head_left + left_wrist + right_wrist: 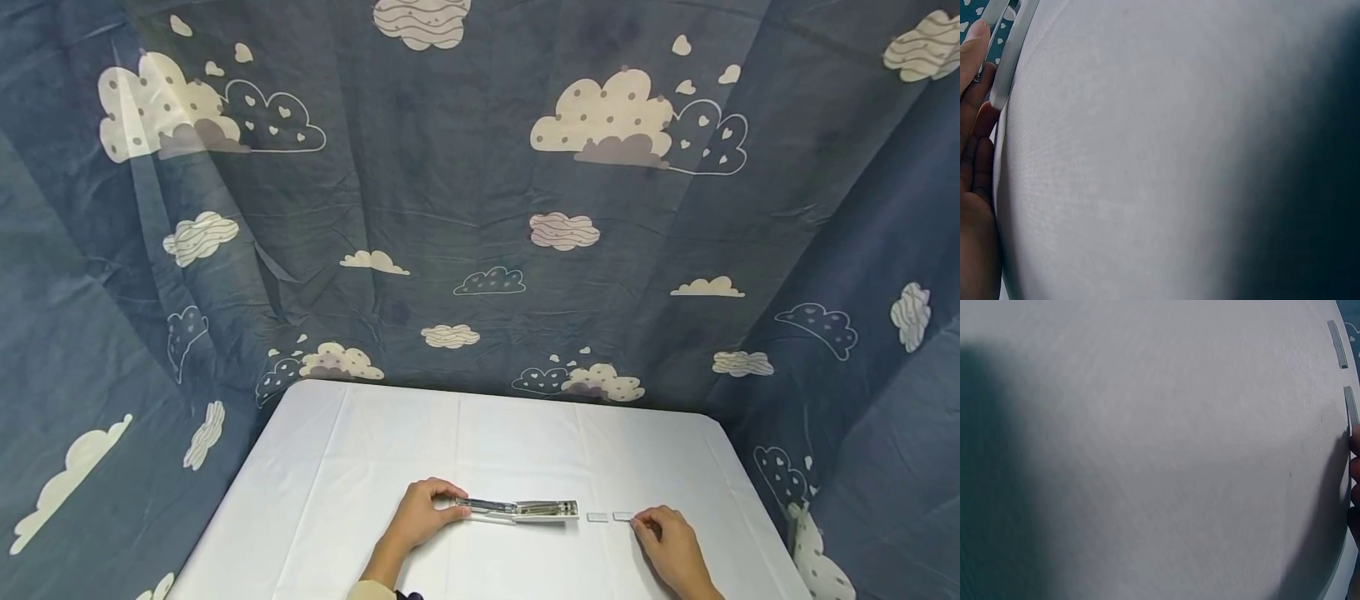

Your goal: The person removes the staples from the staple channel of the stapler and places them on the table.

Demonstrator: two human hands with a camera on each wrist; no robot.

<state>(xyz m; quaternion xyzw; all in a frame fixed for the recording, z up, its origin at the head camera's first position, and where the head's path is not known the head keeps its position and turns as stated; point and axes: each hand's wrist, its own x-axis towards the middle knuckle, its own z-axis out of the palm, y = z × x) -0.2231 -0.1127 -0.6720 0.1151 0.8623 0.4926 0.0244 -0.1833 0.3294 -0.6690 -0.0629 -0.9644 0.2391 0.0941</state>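
Note:
A white stapler (546, 510) lies folded open in the head view, its metal inner parts facing up. My left hand (422, 515) grips its left end between thumb and fingers. In the left wrist view the stapler's pale arm (1013, 59) runs up from beside the fingers. To the right of the stapler are two small grey staple strips. The nearer strip (597, 517) lies flat on the cloth, apart from both hands. At the right end of the farther strip (622, 517), the thumb and fingertips of my right hand (670, 546) pinch it.
A white cloth covers the table (375, 442), whose far edge has rounded corners. Dark blue curtains (442, 183) with cloud prints hang behind it and on both sides.

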